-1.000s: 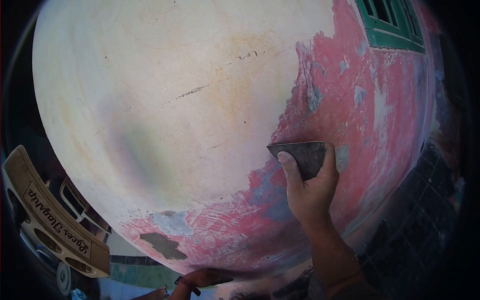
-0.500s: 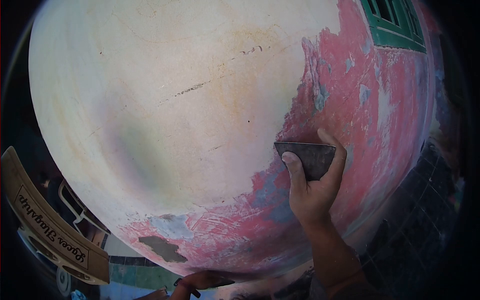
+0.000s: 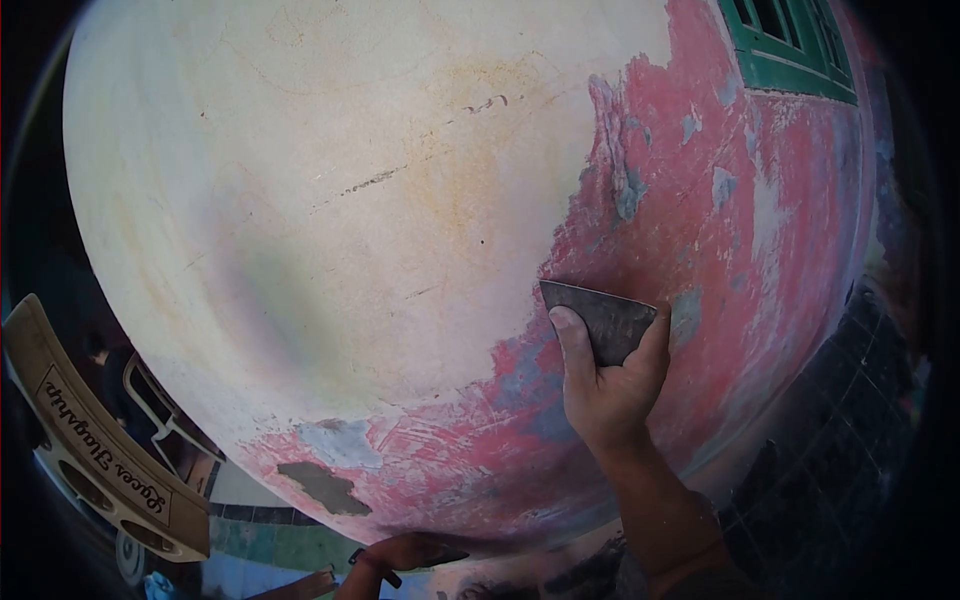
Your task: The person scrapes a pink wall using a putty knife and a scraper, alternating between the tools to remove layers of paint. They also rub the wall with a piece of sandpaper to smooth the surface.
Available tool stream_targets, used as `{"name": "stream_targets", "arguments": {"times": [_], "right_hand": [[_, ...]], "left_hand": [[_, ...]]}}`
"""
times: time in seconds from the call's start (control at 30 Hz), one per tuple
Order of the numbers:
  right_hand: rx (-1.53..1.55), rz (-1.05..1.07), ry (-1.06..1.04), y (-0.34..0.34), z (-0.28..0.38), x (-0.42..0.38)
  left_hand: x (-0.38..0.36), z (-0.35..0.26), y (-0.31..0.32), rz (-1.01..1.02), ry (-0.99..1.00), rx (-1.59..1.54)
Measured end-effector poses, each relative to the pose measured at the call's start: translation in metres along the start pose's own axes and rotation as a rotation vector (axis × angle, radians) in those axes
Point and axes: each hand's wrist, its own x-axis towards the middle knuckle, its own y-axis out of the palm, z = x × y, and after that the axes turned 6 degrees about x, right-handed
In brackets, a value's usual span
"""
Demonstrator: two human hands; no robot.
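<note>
My right hand grips a dark, flat scraper, thumb on its near face and fingers behind. The scraper's wide upper edge lies against the wall, its left corner at the border between off-white paint and the rough pink area. Low in the view, my left hand, with a dark band at the wrist, is close to the wall's lower part. It is closed around a dark, flat piece at its fingertips, too shadowed to name.
A green window frame is set in the wall at upper right. Dark floor tiles lie at right. On the left stand a tan lettered chair back and a metal-framed chair, with a person behind. A bare grey patch marks the lower wall.
My right hand and the scraper have shifted slightly left, and the scraper has tilted, its right side lower. The raised index finger has come down to the scraper. The view has shifted a little.
</note>
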Motion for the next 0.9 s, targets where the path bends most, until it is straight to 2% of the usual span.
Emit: {"name": "stream_targets", "arguments": {"times": [0.07,0.13,0.3,0.37,0.47,0.53,0.67,0.73,0.83,0.9], "right_hand": [[-0.031,0.035,-0.02,-0.002,0.0,-0.003],[-0.132,0.123,-0.053,-0.01,0.001,-0.001],[-0.013,0.018,0.015,-0.002,0.002,-0.001],[-0.015,0.043,-0.001,0.0,0.001,-0.005],[-0.049,0.138,-0.02,-0.006,0.001,-0.004],[-0.023,0.154,0.029,-0.008,0.004,-0.001],[-0.009,0.073,-0.03,0.0,-0.001,-0.005],[0.006,0.066,-0.034,0.0,-0.003,-0.01],[-0.033,0.168,-0.011,-0.008,0.004,-0.006],[-0.033,0.096,-0.026,-0.007,0.001,-0.001]], "left_hand": [[-0.008,-0.031,-0.014,0.045,0.006,-0.034],[-0.004,-0.028,-0.009,0.037,-0.002,-0.004],[0.008,-0.004,0.001,0.028,0.043,-0.042],[-0.005,-0.039,-0.012,0.03,-0.003,-0.039],[0.009,-0.004,0.005,-0.01,0.089,0.054],[0.005,-0.005,0.006,-0.013,0.036,-0.002],[0.0,-0.008,-0.002,-0.024,0.056,-0.051],[-0.006,-0.014,-0.004,0.0,-0.003,-0.052],[-0.007,-0.017,-0.003,0.009,-0.034,-0.048],[-0.001,-0.002,0.002,-0.001,-0.031,-0.034]]}}
